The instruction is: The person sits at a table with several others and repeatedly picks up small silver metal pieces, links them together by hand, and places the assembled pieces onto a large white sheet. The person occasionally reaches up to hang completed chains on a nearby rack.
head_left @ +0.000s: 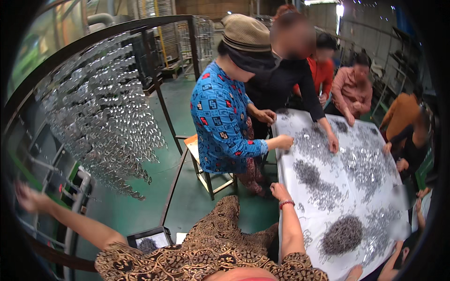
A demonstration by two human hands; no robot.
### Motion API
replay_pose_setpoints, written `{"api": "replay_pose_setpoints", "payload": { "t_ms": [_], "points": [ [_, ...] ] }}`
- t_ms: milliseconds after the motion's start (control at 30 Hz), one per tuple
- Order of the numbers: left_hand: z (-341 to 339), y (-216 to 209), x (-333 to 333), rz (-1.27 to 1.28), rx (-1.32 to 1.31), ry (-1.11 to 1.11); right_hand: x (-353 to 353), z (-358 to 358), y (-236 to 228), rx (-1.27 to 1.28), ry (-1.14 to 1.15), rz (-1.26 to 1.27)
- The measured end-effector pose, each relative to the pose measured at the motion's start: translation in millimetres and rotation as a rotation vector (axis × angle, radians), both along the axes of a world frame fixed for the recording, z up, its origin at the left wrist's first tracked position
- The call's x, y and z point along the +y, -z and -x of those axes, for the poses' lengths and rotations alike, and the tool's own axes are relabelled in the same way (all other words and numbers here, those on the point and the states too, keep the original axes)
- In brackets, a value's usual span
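Note:
My left arm reaches far out to the left; my left hand (29, 197) is smeared by motion beside the hanging rack, and its fingers cannot be made out. My right hand (280, 192), with a red bracelet at the wrist, is at the left edge of the white-covered table (287, 174). Its fingers are curled together; whatever they may hold is hidden. Nearest to it on the table is a loose spread of small grey metal pieces (307, 173). A dense dark heap of small metal pieces (343, 235) lies closer to me.
A dark-framed rack (171, 89) with rows of shiny curved metal pieces (103, 107) stands at left. A black tray (151, 240) is low beside me. A person in blue (220, 112) stands by a stool (192, 143). Several other people (354, 89) work around the table.

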State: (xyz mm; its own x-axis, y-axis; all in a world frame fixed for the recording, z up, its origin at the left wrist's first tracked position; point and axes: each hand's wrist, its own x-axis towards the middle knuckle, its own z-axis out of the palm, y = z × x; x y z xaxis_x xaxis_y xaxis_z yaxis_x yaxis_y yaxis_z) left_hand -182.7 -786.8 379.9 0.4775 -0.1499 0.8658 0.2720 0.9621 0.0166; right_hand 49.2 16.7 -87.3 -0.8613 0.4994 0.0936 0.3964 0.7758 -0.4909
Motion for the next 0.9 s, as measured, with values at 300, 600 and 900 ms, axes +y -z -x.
{"api": "replay_pose_setpoints", "payload": {
  "t_ms": [300,600,900],
  "points": [
    [-51.2,129.2,437.4,0.2,-0.193,1.545,-155.9,24.3,-29.8,-0.001,-0.393,0.498],
    [-119.6,313.1,712.4,1.339,-1.653,1.737,-206.5,-115.5,-132.1,0.131,-0.077,0.811],
    [-162.6,402.9,815.8,1.491,-1.393,1.382,-190.3,-218.2,-196.3,0.439,0.717,0.724]
  ]
}}
